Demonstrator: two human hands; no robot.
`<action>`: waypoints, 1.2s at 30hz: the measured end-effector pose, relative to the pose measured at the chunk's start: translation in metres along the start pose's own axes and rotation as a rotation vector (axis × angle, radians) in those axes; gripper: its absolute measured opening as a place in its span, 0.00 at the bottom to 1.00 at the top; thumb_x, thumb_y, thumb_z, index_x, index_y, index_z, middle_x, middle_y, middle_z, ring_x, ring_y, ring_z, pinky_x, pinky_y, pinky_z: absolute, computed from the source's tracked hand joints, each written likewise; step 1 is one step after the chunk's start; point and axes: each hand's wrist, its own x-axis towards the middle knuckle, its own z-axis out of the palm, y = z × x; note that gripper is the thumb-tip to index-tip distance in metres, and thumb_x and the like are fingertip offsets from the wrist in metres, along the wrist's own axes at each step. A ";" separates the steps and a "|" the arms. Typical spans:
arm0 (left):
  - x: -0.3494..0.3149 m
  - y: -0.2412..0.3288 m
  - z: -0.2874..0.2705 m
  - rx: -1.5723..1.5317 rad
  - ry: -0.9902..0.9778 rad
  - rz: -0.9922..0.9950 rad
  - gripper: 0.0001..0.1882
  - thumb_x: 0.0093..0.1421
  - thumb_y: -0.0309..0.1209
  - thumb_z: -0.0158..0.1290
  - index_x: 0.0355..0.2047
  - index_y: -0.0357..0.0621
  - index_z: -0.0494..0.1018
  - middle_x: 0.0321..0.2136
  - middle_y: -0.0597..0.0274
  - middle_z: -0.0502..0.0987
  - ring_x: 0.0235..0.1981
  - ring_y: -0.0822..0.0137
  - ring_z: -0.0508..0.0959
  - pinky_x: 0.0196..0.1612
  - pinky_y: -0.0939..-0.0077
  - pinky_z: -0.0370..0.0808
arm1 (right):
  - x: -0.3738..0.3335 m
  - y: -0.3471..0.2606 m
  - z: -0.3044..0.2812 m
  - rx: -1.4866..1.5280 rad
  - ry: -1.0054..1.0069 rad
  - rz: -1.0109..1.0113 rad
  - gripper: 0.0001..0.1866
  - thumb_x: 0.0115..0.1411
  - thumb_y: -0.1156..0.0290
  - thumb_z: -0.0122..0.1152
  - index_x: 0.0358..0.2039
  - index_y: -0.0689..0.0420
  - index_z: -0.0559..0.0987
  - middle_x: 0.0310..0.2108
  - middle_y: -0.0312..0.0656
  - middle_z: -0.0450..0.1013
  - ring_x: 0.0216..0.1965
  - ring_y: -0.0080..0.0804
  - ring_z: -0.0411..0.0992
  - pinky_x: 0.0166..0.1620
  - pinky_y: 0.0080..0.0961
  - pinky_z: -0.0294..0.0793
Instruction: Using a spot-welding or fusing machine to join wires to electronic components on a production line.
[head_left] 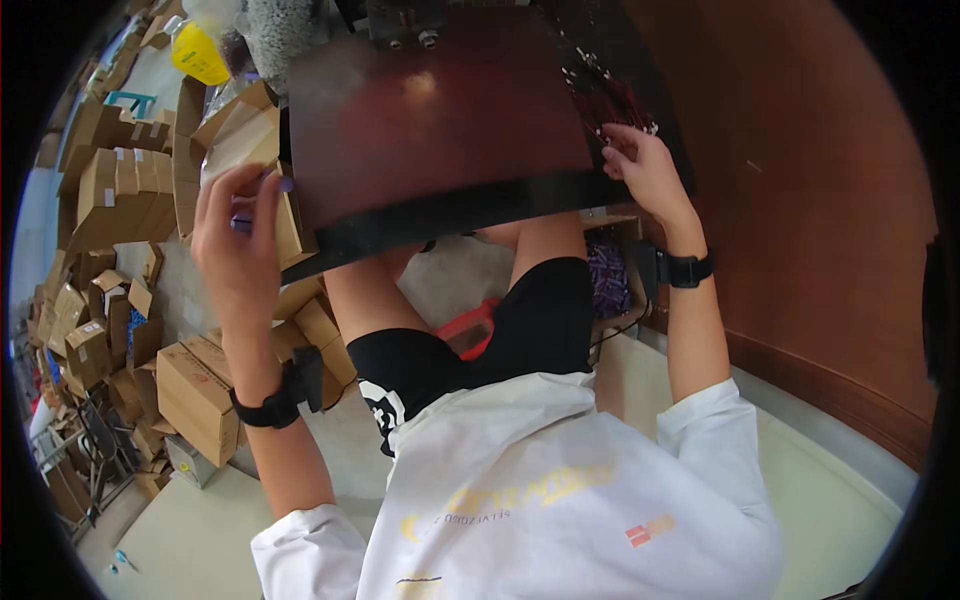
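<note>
My left hand (238, 235) is raised over the open cardboard box at the table's left edge. Its fingers are curled around small purple pieces (286, 184), one showing at the fingertips and another beside the palm; their exact kind is too small to tell. At the table's right end, my right hand (645, 165) has thumb and fingers drawn together at a loose bundle of thin dark red wires (622, 103) with white ends. The fingertips seem to pinch a wire, partly hidden by the hand. Between both hands lies the dark reddish table surface (440, 120).
An open cardboard box (240, 125) stands left of the table. Under the table's right side, a box holds several purple pieces (608, 280). Metal fittings (428, 40) sit at the table's far edge. A brown panel (800, 200) rises on the right. Stacked cartons (125, 195) fill the left.
</note>
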 end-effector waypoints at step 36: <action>0.061 0.030 0.107 -0.238 -0.205 0.004 0.18 0.53 0.38 0.68 0.39 0.37 0.83 0.32 0.49 0.80 0.34 0.51 0.80 0.41 0.63 0.76 | 0.017 -0.130 0.047 0.383 0.045 -0.466 0.05 0.67 0.75 0.62 0.35 0.64 0.79 0.30 0.27 0.71 0.32 0.13 0.67 0.37 0.12 0.65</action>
